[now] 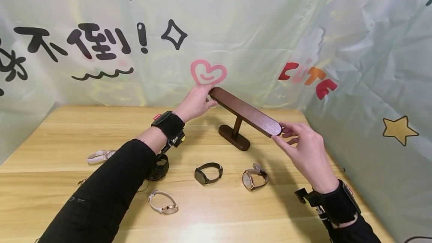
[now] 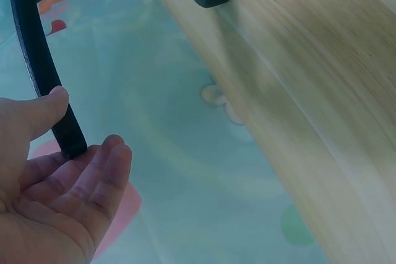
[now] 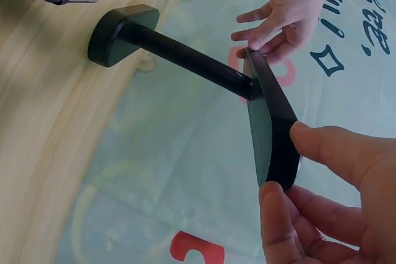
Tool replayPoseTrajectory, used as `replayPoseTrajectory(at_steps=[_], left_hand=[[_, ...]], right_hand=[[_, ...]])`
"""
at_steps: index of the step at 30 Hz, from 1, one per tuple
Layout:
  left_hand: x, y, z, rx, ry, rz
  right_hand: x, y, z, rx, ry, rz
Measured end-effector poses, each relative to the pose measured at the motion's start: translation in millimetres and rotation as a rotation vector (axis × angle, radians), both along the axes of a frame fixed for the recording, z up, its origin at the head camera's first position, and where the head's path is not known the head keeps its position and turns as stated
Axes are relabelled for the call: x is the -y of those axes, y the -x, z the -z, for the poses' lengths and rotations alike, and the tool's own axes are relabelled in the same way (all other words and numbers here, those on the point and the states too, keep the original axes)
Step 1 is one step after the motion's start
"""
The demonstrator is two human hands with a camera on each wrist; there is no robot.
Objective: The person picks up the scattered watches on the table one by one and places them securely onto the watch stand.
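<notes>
We confirm that the left hand (image 1: 195,103) pinches the left end of the brown stand (image 1: 246,108) and the right hand (image 1: 306,149) its right end. The stand is over the surface's (image 1: 111,128) far part; we cannot verify base contact. A black watch (image 1: 200,177) and a gold-cased watch (image 1: 248,180) lie nearer us.

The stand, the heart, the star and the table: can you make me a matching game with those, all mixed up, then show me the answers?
1. stand
2. heart
3. star
4. table

A. yellow with a dark outline
B. pale wood
C. held at its ends by the left hand and right hand
D. pink

Right pairs: 1-C, 2-D, 3-A, 4-B
</notes>
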State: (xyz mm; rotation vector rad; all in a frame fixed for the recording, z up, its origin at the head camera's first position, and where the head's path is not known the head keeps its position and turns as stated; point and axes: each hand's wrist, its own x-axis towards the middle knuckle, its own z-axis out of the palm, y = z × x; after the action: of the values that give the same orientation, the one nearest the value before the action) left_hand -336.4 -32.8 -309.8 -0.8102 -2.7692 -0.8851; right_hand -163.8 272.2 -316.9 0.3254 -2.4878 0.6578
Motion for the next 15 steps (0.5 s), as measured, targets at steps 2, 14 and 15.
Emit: replayPoseTrajectory(at_steps=[2, 14, 15], left_hand=[[1.5, -0.7, 0.0, 0.004, -0.002, -0.003], [12.1, -1.9, 0.5, -0.019, -0.012, -0.004], [13.0, -2.3, 0.4, -0.025, -0.008, -0.004]], right_hand=[[0.5, 0.0, -0.1, -0.001, -0.005, 0.0], [1.8, 3.3, -1.6, 0.024, 0.003, 0.0], [1.9, 3.8, -1.5, 0.023, 0.006, -0.004]])
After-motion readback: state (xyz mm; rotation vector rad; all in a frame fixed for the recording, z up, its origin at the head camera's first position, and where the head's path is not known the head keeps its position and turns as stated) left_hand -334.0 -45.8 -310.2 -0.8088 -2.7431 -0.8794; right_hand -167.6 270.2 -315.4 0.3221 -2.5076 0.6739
